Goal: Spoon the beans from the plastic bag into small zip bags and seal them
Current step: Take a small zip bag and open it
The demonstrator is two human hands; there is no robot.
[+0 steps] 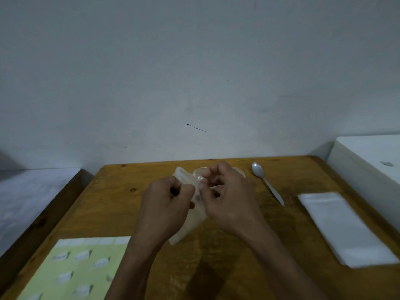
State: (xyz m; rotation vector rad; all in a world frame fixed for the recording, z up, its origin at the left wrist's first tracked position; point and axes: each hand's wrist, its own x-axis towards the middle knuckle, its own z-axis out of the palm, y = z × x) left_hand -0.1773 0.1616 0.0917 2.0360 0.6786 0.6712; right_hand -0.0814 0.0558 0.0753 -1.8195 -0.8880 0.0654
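On the brown wooden table (292, 176), the left hand (164, 204) and right hand (227, 195) curl their fingers round a crinkled, clear plastic bag (198, 215) between them. A metal spoon (267, 182) lies just right; a flat stack of small clear zip bags (344, 228) farther right.

Non-task items — wooden table and its surroundings

Wooden table (303, 176), ochre-brown top with visible knots, far edge set against a plain pale grey wall (194, 72) that carries one short dark streak and a few small specks. Pale green printed sheet (71, 271) lying flat on the table's near-left corner — rows of small whitish pictures, too blurred to read. White box-like unit (368, 161) standing just beside the table's right edge, a small grey mark on its top. Pale whitish surface (26, 200) left of the table, lower, indistinct.
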